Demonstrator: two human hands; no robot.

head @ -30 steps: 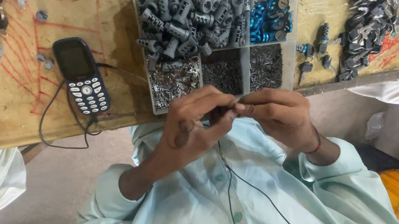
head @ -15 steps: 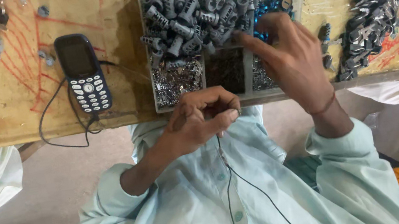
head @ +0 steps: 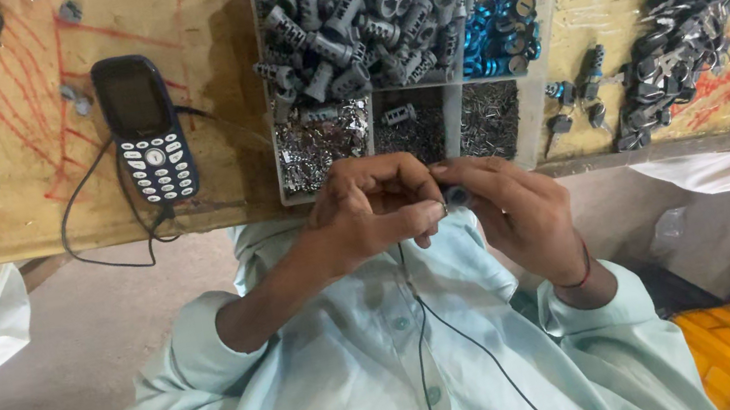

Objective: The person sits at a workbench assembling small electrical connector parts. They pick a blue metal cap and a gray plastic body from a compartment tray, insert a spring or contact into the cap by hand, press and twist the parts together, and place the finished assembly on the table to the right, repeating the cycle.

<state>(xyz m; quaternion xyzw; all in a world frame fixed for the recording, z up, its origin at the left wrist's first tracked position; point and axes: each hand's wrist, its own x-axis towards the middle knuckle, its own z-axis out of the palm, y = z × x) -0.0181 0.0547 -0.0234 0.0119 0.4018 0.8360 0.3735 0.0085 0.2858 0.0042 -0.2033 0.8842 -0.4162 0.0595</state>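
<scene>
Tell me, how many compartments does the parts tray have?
5. Large top-left one holds grey cylinders; top-right, blue rings; along the bottom: shiny bits, dark bits, thin pins. Hands partly cover the tray.

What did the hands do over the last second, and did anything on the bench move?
The right hand, which had reached up into the compartment tray, came back down to meet the left hand; both now pinch a small dark part between them. The left hand barely moved. The phone and tray stayed put.
</scene>
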